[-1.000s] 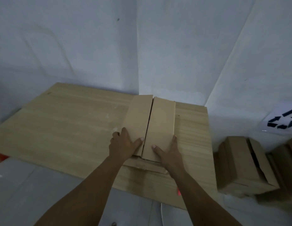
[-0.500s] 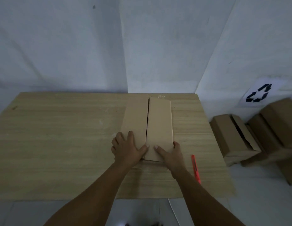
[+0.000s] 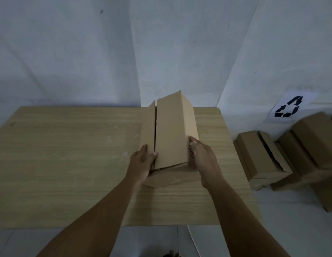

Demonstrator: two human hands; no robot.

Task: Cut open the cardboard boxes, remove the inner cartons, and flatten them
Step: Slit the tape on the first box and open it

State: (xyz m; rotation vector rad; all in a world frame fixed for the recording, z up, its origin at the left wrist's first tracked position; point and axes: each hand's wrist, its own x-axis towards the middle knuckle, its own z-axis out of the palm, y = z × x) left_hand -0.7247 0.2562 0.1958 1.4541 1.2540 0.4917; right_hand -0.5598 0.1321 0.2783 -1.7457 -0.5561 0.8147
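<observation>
The cardboard box (image 3: pixel 170 132) stands near the surface's (image 3: pixel 68 164) far right corner, its long axis running from the person toward the far edge, its near end between both hands and its far end lifted. The left hand (image 3: pixel 141 162) grips the near left corner, thumb on the top flap; the right hand (image 3: pixel 202 156) curls its fingers (image 3: pixel 192 145) against the right wall. Both are equally near, so lifting or turning it looks two-handed.
</observation>
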